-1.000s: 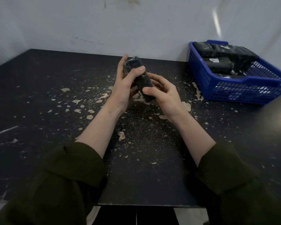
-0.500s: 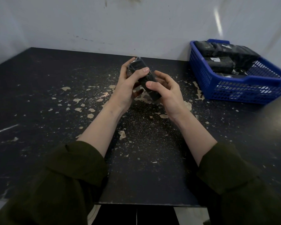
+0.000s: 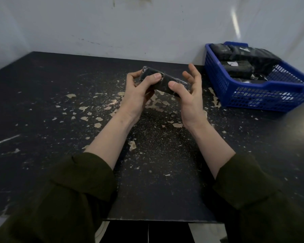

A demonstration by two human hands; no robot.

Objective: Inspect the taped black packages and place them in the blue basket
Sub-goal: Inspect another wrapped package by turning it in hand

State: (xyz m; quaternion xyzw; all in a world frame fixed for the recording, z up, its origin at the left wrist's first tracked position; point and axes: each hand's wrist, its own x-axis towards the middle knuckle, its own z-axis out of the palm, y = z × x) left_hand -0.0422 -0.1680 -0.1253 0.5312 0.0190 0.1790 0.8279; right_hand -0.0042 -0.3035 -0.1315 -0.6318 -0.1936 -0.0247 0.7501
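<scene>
A black package wrapped in clear tape (image 3: 163, 82) is held above the middle of the dark table, lying almost level with its long axis running left to right. My left hand (image 3: 139, 95) grips its left end, thumb on top. My right hand (image 3: 189, 92) holds the right end with the thumb pressed on the near face and the fingers spread behind it. The blue basket (image 3: 263, 92) stands at the far right against the wall, with several black packages (image 3: 239, 66) stacked inside.
The black table top (image 3: 42, 102) is worn, with pale chipped patches and specks around the middle. A white wall (image 3: 130, 28) closes the back and left side. The table's front edge (image 3: 161, 220) runs between my dark green sleeves.
The package has turned from steeply tilted to nearly level and shifted slightly right. My right hand's fingers have opened out behind its right end.
</scene>
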